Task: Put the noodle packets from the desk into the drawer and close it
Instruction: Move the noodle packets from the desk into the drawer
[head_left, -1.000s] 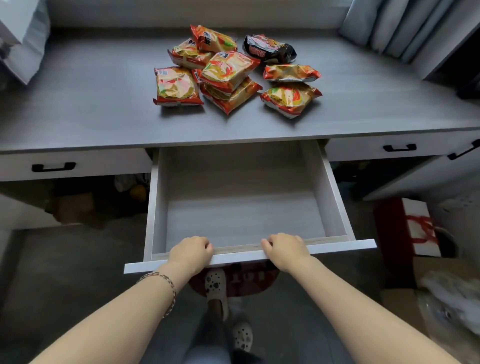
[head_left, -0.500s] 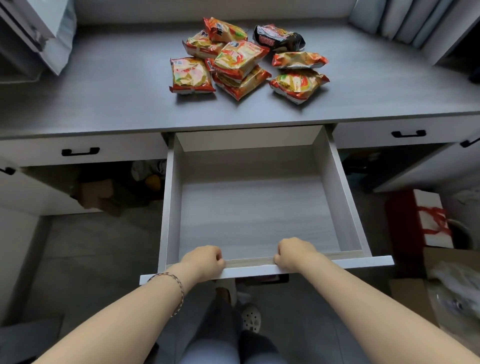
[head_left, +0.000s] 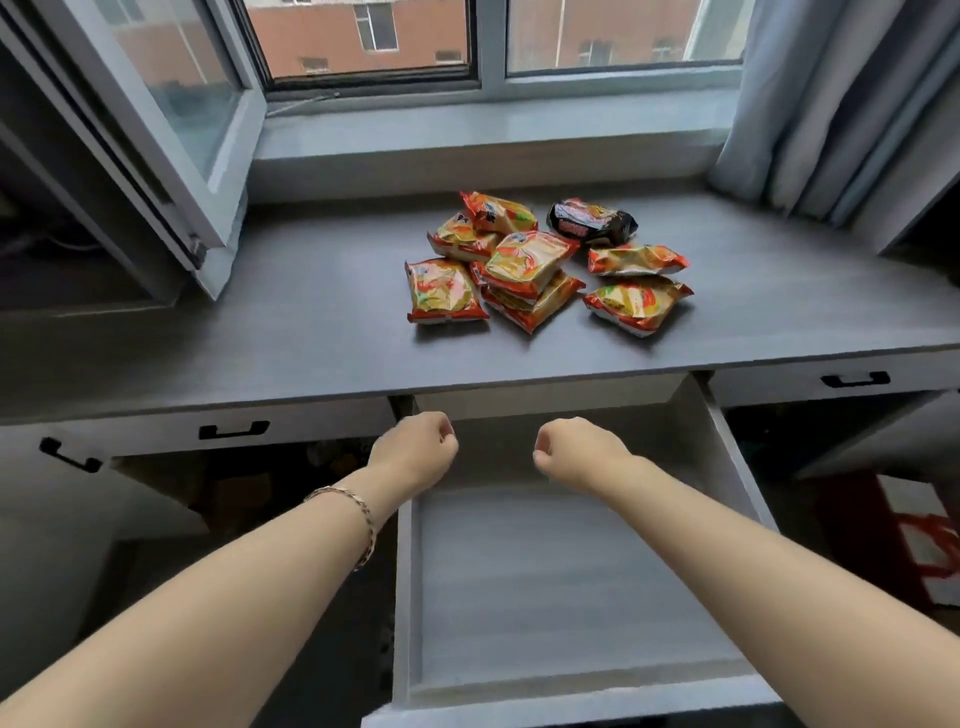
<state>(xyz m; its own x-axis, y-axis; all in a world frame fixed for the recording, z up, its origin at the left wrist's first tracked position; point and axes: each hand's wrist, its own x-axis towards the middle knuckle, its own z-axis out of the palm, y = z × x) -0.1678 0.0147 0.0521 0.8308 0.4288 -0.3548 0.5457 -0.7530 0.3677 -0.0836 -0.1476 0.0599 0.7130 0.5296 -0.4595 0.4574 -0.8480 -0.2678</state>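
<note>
Left hand (head_left: 415, 449): loosely curled, nothing held, raised over the far left corner of the open drawer (head_left: 561, 582); a chain bracelet (head_left: 358, 514) is worn at the wrist. Right hand (head_left: 576, 452): likewise loosely curled and empty, raised over the far part of the drawer, apart from the left hand. Drawer: pulled well out from under the desk (head_left: 260, 322), pale wood-grain bottom, no contents seen. Noodle packets (head_left: 524, 265): grouped on the desk top beyond the hands, none in the drawer; most are wrapped in orange, yellow and red, several overlapped in a small heap at the middle. One packet (head_left: 444, 291) is laid flat at the left of the group, two (head_left: 636, 280) at the right, one behind the other. A single dark packet (head_left: 592, 223) is placed at the far right of the group. Closed drawers with black handles (head_left: 234, 430) are seen on either side. Window (head_left: 363, 41): behind the desk, one sash swung inward at the left. Curtain (head_left: 810, 104): hung at the right.
</note>
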